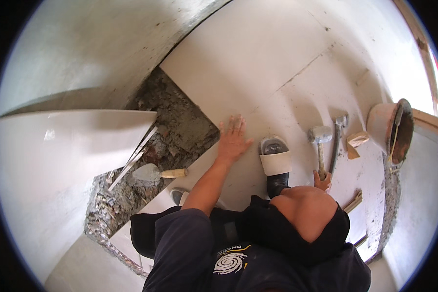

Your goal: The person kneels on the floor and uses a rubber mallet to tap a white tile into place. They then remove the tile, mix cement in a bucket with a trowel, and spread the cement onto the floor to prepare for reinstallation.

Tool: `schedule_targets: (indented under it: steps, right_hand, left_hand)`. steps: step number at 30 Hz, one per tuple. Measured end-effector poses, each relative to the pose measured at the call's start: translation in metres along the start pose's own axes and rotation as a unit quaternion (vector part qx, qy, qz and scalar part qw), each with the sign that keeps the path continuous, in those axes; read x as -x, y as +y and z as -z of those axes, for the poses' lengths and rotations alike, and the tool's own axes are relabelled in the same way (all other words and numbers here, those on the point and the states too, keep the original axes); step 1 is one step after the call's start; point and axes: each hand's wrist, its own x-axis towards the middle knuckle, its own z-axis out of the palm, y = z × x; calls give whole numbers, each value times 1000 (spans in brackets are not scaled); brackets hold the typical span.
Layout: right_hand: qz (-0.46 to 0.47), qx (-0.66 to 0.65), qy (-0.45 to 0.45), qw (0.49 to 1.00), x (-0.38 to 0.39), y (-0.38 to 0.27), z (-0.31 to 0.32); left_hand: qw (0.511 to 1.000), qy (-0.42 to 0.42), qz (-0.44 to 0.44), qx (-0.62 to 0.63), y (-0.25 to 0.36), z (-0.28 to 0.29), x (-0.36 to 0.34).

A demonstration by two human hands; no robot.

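**Mallet (320,141) at twelve o'clock from the right hand (322,182), handle in line with it**

With twelve o'clock at the top of the view, a glossy white slab (68,146) fills the far left, around nine o'clock. Just to its right, a trowel (147,173) lies on the rough mortar bed (177,121), its wooden handle pointing to three.

The left hand (233,142) rests palm down on the pale tiled floor (243,73), fingers spread wide and straight, holding nothing. It sits just beside the corner of the mortar bed, which lies toward its ten o'clock; the trowel lies toward its eight.

Further right, a sandalled foot (276,163) stands between the left hand and the mallet. The mallet's long axis runs nearly from twelve to six, its pale head at the twelve end. That head lies toward three o'clock from the left fingers, well apart from them. The right hand is clearly the nearer: its fingers curl narrow around the handle's lower end, though the knee covers the forearm behind them.

Just beside the mallet, at its three o'clock, a hammer-like tool (336,146) lies almost parallel. Beyond it, a bucket (378,124) sits at about two o'clock from the right hand.
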Motion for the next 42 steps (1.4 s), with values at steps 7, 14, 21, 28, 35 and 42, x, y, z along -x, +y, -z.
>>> schedule_targets:
  steps: [7,14,21,28,35,42]
  right_hand:
    - [33,31,-54,998,-4,-9,5]
    - [70,80,-68,992,-9,-5,1]
    - [70,72,-44,994,-10,4,-5]
    - [77,63,-33,994,-9,2,-5]
    - [72,41,-64,995,-6,2,0]
    - [182,-100,17,978,-25,-54,32]
  left_hand:
    - [951,86,227,193,-1,23,23]
    - [721,75,510,464,-12,29,-5]
    - [595,127,577,545,-13,19,-17]
    - [595,95,595,532,-14,23,-26]
    - [495,126,635,580,-19,21,-27]
    - [473,91,632,607,-18,36,-25]
